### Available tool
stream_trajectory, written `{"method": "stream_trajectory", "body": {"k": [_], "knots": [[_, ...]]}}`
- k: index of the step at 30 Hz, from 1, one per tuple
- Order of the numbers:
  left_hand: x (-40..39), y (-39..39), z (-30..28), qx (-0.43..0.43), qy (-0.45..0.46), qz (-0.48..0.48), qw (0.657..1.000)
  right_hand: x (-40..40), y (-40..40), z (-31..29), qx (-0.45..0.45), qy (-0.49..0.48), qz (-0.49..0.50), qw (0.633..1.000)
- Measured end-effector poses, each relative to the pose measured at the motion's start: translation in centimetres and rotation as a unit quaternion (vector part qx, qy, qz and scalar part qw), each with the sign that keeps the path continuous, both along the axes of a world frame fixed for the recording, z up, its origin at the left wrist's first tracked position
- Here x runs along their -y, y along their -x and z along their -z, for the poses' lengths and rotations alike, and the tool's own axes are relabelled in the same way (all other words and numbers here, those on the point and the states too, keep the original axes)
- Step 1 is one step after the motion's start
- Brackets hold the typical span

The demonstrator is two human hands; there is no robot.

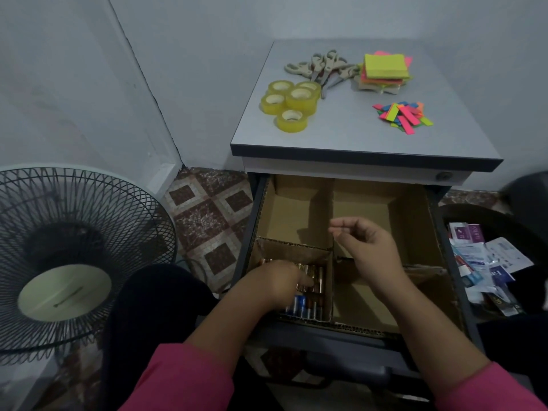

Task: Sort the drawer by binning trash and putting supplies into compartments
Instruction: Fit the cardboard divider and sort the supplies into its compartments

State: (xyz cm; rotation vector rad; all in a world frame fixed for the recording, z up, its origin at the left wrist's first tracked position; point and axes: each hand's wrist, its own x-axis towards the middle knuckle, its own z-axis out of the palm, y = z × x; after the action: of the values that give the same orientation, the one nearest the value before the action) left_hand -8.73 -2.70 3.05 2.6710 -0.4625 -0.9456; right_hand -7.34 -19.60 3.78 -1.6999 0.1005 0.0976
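From the head view, the drawer (350,329) is standing pulled out, lined with cardboard dividers (331,221) making four compartments. The left hand (275,281) is reaching down into the near-left compartment, lying on the batteries (310,292) stacked there; whether its fingers are pinching one, I cannot tell, since they are blurred and turned down. The right hand (367,247) is hovering over the middle of the drawer, fingers loosely curled and holding nothing. The other three compartments are showing bare cardboard.

On the cabinet top (341,137) five tape rolls (289,103) are sitting in a cluster, just beside a pile of scissors (321,68). To the right are stacked sticky notes (384,69), and nearer the front a heap of coloured flags (403,115).

At the right, a dark bin (462,212) is holding torn wrappers (486,262); their print is too small to read. A fan (65,256) is standing at the left.
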Motion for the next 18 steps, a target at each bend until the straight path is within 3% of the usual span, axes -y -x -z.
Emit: {"method": "stream_trajectory", "body": {"k": [6,18], "knots": [[-0.3,-0.8,0.9,-0.014,0.02,-0.012,1.0,-0.2,0.3,0.1,0.019,0.098,-0.041,0.994],[0.8,-0.2,1.2,-0.051,0.02,0.019,0.998,-0.3,0.4,0.0,0.022,0.108,-0.048,0.993]]}}
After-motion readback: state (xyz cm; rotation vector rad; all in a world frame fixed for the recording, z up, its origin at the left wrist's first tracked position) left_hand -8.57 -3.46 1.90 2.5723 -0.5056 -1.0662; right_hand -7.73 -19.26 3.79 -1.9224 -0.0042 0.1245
